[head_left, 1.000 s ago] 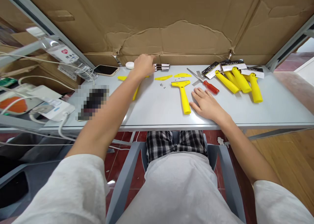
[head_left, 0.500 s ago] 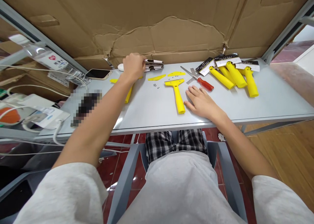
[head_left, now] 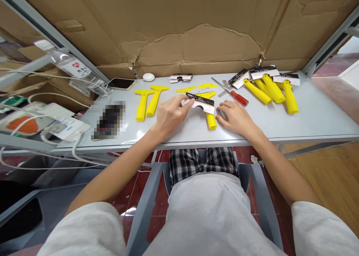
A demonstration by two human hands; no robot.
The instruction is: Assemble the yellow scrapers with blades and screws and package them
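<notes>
My left hand (head_left: pixel 173 116) pinches the left end of a black-and-white packaging card (head_left: pixel 202 103). The card is held over the head of a yellow scraper (head_left: pixel 211 122), whose handle shows below it. My right hand (head_left: pixel 234 116) rests on the table just right of that handle, fingers spread and holding nothing. Behind the card lie thin yellow blade covers (head_left: pixel 206 86) and some tiny screws, partly hidden. A red-handled screwdriver (head_left: pixel 238 97) lies beyond my right hand, beside loose metal blades (head_left: pixel 225 85).
Two yellow scrapers (head_left: pixel 153 102) lie left of my left hand. Several carded scrapers (head_left: pixel 272 87) are piled at the right. Along the back are another card (head_left: pixel 181 77), a white oval object (head_left: pixel 148 77) and a phone (head_left: pixel 122 84). A bottle (head_left: pixel 81 71) and cables stand left.
My left hand has taken a card from the back of the table and brought it forward and right, over the scraper. My right hand has stayed nearly in place.
</notes>
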